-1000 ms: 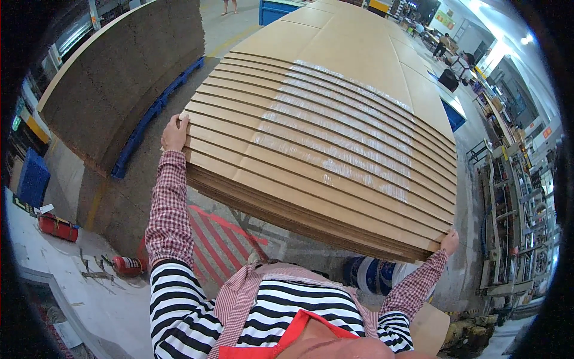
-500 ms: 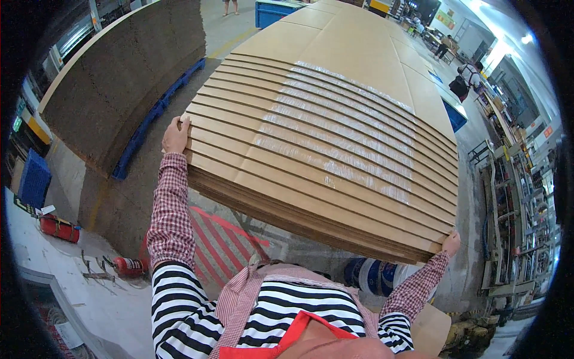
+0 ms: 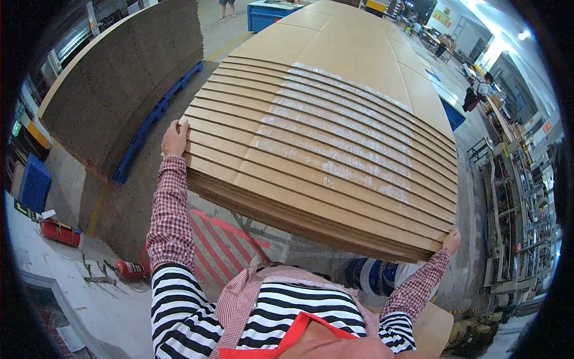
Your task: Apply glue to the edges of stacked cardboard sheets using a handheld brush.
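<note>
- Cardboard stack (image 3: 293, 170): tan, flat, near sheets fanned in steps, shiny streaky patch (image 3: 359, 128) on top; directly before the person (image 3: 311, 293).
- Left grip (image 3: 174, 140) closed on stack's left edge; right grip (image 3: 451, 241) closed on its near right corner.
- Left of stack: tall brown pile (image 3: 131, 78), blue pallet (image 3: 156, 116).
- Below stack's near right edge: drum (image 3: 378, 276), partly hidden.
- Right of stack: metal rack (image 3: 508, 215).

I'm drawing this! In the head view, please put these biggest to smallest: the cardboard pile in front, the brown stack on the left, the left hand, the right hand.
1. Cardboard pile
2. Brown stack
3. Left hand
4. Right hand
</note>
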A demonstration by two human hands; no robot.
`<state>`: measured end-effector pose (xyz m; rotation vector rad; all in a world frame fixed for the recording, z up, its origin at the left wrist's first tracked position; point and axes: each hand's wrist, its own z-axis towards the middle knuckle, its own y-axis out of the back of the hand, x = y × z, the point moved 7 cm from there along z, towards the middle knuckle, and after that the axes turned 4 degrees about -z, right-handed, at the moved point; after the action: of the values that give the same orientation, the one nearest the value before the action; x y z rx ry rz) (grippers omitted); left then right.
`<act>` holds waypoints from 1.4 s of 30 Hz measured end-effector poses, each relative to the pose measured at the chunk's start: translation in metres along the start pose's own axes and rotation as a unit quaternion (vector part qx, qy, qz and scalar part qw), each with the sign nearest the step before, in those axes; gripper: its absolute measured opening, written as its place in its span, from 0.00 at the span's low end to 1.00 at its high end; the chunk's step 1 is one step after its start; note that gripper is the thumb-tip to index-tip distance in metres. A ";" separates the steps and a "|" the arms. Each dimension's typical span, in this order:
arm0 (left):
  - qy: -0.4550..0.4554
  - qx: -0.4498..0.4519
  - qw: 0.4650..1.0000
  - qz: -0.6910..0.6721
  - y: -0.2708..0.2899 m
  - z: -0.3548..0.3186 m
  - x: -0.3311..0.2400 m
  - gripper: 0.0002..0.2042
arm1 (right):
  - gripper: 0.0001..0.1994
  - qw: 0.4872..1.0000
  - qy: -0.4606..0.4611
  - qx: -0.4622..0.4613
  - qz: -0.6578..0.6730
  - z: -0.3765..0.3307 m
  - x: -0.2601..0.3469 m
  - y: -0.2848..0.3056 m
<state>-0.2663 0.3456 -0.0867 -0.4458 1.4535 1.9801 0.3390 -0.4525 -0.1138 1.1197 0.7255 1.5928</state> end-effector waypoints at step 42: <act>0.013 0.006 1.000 -0.008 -0.003 0.003 0.005 0.23 | 0.21 1.000 -0.015 0.007 0.004 -0.009 0.015 0.012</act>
<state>-0.2681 0.3500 -0.0909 -0.4787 1.4733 1.9573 0.3251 -0.4409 -0.1022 1.1556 0.7147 1.5779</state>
